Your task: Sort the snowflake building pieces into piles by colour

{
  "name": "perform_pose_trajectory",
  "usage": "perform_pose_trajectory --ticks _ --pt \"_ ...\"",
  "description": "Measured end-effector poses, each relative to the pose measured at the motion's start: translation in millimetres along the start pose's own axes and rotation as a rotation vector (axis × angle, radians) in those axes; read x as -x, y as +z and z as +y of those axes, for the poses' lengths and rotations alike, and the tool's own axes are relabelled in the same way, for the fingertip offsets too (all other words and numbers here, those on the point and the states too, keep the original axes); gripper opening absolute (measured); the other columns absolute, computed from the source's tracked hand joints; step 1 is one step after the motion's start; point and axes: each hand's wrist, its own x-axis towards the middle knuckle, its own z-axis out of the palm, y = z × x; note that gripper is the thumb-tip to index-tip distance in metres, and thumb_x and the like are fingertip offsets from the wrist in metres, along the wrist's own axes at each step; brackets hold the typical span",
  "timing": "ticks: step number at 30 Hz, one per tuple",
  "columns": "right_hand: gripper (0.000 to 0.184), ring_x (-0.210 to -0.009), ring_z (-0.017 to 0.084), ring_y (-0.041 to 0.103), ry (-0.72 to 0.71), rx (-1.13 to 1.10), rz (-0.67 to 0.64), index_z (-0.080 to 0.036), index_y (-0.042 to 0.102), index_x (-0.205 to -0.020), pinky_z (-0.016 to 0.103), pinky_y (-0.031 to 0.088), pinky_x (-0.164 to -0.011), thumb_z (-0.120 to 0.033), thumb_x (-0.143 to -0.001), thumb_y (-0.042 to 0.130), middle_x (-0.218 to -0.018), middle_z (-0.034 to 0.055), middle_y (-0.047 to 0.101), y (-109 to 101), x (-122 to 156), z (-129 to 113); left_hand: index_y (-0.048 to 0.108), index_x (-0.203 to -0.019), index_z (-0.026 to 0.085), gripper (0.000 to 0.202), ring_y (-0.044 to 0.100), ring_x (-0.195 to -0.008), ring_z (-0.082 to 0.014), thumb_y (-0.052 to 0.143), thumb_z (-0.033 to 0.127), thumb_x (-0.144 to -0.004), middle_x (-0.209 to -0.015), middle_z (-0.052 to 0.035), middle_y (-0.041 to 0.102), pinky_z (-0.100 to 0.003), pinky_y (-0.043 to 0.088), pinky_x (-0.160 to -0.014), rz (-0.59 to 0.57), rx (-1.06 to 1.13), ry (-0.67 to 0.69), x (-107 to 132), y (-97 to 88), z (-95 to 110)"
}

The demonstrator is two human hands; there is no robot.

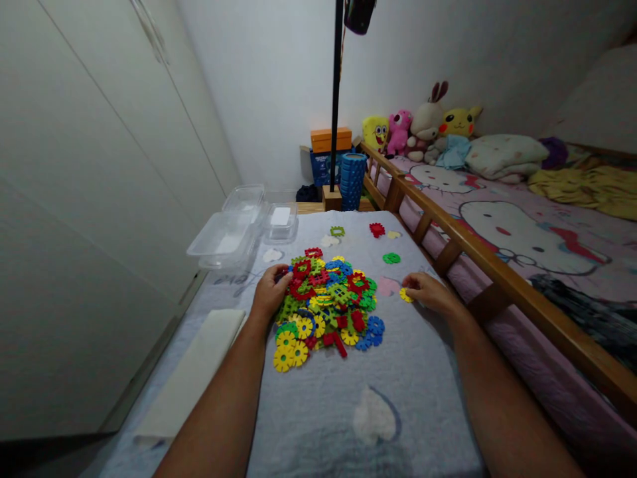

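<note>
A heap of notched plastic building pieces point(318, 299) in red, yellow, blue and green lies on the cloth-covered table. My left hand point(271, 291) is at the heap's left edge, its fingers curled together against the pieces. A bit of blue shows at those fingertips, but what they hold is hidden. To the right of the heap, my right hand point(426, 292) pinches a yellow notched disc point(406, 295) close to the cloth. Beyond the heap, a green disc point(391, 258), a red piece point(377, 230) and a light-green ring-shaped piece point(337, 231) lie apart from one another.
Clear plastic containers point(221, 236) stand at the back left, with a smaller clear box point(281, 222) beside them. A folded white cloth point(199, 372) lies near my left forearm. A wooden bed rail point(458, 245) runs along the right side. Behind the table rises a black pole point(335, 99).
</note>
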Motion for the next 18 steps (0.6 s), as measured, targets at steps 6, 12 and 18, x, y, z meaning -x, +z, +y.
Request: perform_pose_trajectory --ticks 6,12,18 --pt "0.024 -0.087 0.021 0.062 -0.059 0.168 0.198 -0.019 0.073 -0.095 0.031 0.049 -0.081 -0.022 -0.075 0.059 -0.099 0.0092 0.068 6.0 -14.0 0.7 0.068 -0.11 0.019 0.043 0.068 -0.105 -0.0267 0.067 0.045 -0.075 -0.114 -0.0098 0.072 -0.044 0.051 -0.101 0.043 0.018 -0.016 5.1 -2.6 -0.2" --pt "0.041 -0.137 0.034 0.045 -0.097 0.386 0.219 -0.024 0.066 -0.129 0.051 0.038 -0.11 -0.035 -0.093 0.05 -0.151 0.0123 0.05 23.4 -43.9 -17.2 0.069 -0.109 0.019 0.041 0.07 -0.098 -0.025 0.065 0.044 -0.076 -0.112 -0.0096 0.073 -0.043 0.054 -0.096 0.094 0.023 -0.042 4.4 -2.5 -3.8" --pt "0.043 -0.141 0.032 0.04 -0.066 0.48 0.116 -0.029 0.06 -0.135 0.053 0.034 -0.112 -0.043 -0.097 0.045 -0.156 0.009 0.047 38.0 -51.3 -20.9 0.07 -0.101 0.019 0.035 0.07 -0.096 -0.0244 0.063 0.042 -0.076 -0.104 -0.0082 0.075 -0.041 0.054 -0.095 0.113 -0.011 -0.036 4.9 -1.8 -1.6"
